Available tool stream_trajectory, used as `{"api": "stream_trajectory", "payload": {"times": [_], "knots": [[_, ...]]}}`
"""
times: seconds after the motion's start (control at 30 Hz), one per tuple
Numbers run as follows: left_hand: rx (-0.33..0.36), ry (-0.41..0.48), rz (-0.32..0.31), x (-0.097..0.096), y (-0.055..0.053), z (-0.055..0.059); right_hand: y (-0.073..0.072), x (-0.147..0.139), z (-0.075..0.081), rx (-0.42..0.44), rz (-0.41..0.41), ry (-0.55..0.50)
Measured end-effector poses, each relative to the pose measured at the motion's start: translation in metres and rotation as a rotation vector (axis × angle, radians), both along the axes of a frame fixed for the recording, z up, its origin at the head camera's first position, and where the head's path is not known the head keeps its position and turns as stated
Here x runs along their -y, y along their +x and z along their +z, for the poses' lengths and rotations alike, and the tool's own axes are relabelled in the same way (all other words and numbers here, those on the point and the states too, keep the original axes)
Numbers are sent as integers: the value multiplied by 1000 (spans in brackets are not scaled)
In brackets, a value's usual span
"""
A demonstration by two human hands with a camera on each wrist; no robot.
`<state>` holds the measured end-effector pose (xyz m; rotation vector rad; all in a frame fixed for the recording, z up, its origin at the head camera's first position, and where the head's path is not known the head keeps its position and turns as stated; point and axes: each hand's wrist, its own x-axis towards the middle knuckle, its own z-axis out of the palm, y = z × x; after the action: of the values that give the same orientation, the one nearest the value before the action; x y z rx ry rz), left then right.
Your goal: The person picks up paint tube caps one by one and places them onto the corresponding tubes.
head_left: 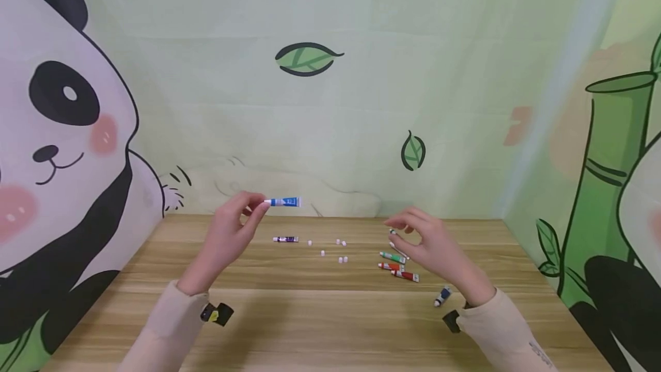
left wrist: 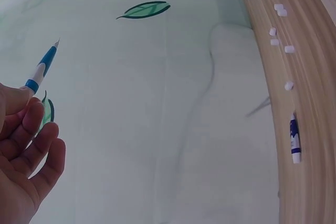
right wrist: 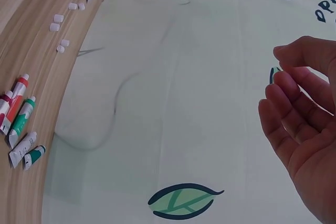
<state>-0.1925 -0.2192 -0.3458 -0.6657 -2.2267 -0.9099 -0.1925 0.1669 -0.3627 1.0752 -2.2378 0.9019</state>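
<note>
Raised above the table, my left hand (head_left: 232,225) pinches a light blue paint tube (head_left: 285,202) by its white-capped end between thumb and fingertips. Its flat crimped end points right in the head view. My right hand (head_left: 428,240) hovers over the right group of tubes, fingers loosely bent and holding nothing. Beneath and beside it lie a green tube (head_left: 392,257), an orange tube (head_left: 389,267) and a red tube (head_left: 408,275). A white tube (right wrist: 22,149) and a dark green tube (right wrist: 34,157) show in the right wrist view.
A purple tube (head_left: 286,239) lies on the wooden table (head_left: 310,326) near the left hand. Several small white caps (head_left: 322,253) are scattered mid-table. A dark blue tube (head_left: 442,296) lies by the right wrist. Behind stands a printed panda backdrop (head_left: 206,73).
</note>
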Motion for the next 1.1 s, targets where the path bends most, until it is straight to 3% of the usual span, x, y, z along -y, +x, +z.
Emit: {"api": "stream_trajectory", "payload": {"times": [0.23,0.63,0.9,1.1], "knots": [[93,-19,16,5,-10,-11,1,-2,-2,17,-10,6],[339,-95,61,17,-39,-49,4,-3,-3,57,-40,28],[394,-118,74,20,-55,-68,6,-4,-2,73,-66,48],[474,-130,92,20,-63,-81,6,-6,-1,80,-67,52]]}}
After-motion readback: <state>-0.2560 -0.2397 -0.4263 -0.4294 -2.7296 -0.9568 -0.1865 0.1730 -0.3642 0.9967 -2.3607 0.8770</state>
